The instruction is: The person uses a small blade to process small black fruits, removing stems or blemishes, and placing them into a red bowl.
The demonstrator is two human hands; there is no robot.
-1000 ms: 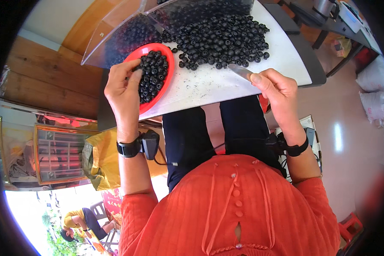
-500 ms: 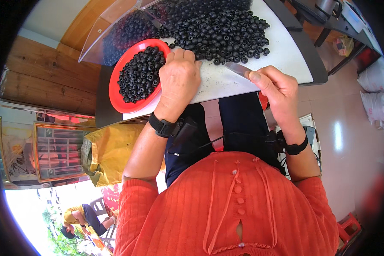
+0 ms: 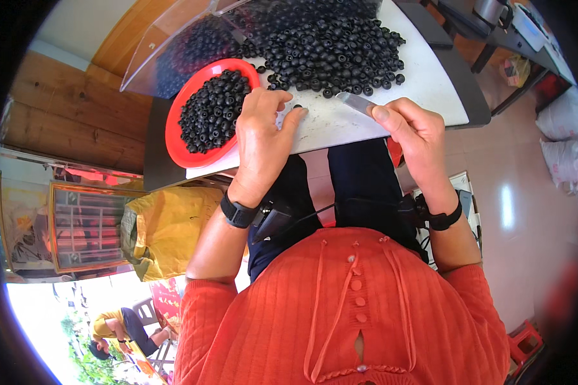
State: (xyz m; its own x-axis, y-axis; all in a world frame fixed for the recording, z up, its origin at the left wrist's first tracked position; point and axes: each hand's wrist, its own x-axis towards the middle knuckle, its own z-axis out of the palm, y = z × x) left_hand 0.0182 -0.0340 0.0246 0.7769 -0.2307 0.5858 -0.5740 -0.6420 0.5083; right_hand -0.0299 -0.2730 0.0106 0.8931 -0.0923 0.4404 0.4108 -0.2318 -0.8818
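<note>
A large heap of round black beads with holes [image 3: 337, 54] lies on a white board [image 3: 424, 83] on the table. At the board's left stands a red oval plate [image 3: 175, 138], filled with more black beads [image 3: 213, 112]. My left hand [image 3: 263, 138] is beside the plate's right rim, its thumb and fingers apart. A single bead [image 3: 298, 106] shows at the thumb's tip, and I cannot tell whether they touch. My right hand [image 3: 417, 131] grips a small knife [image 3: 355, 102] between thumb and fingers. Its flat blade points left, just below the heap's near edge.
A clear plastic panel [image 3: 141, 70] leans at the far left behind the plate. Below the table's left side is a yellow bag [image 3: 173, 228]. To the right stand white sacks [image 3: 562, 128] and a dark side table [image 3: 494, 38]. Another person [image 3: 115, 324] sits at lower left.
My left hand has opened from a closed pose, spreading thumb and fingers, and a lone bead now shows near the thumb. The knife in my right hand has shifted slightly left.
</note>
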